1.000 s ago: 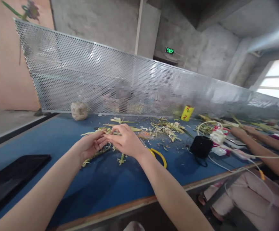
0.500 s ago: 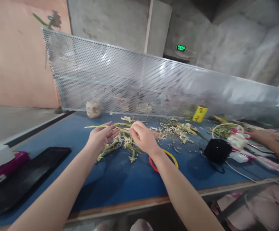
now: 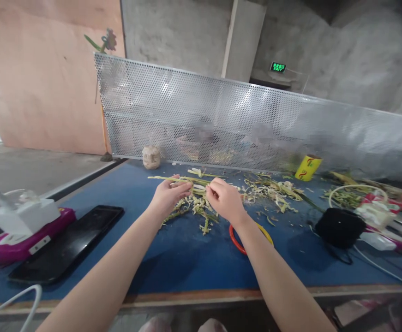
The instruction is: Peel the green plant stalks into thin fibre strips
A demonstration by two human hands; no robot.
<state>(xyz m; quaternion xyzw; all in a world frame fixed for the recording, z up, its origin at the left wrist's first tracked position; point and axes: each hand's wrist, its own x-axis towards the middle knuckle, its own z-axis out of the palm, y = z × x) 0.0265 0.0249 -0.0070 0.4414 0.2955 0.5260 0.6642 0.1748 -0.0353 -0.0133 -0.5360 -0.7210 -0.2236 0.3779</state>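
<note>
both the left hand and the right hand were closed on a green stalk, pinching it side by side. it lay over a heap of peelings on the blue desk.

A long, thin stalk runs nearly level just above the blue table, pale green along its length and paler, almost white, towards its right end. Its left tip sticks out free past the left hand, whose fingers close over the middle of it. The right end meets the pinched fingertips of the right hand; the view is too small to tell whether they grip the stalk itself or a strip of its skin. Directly below, between and under both hands, lies a loose heap of peelings: short, curled, yellow-green and whitish shreds, flat on the table, with a few longer green pieces trailing towards the near left.
</note>
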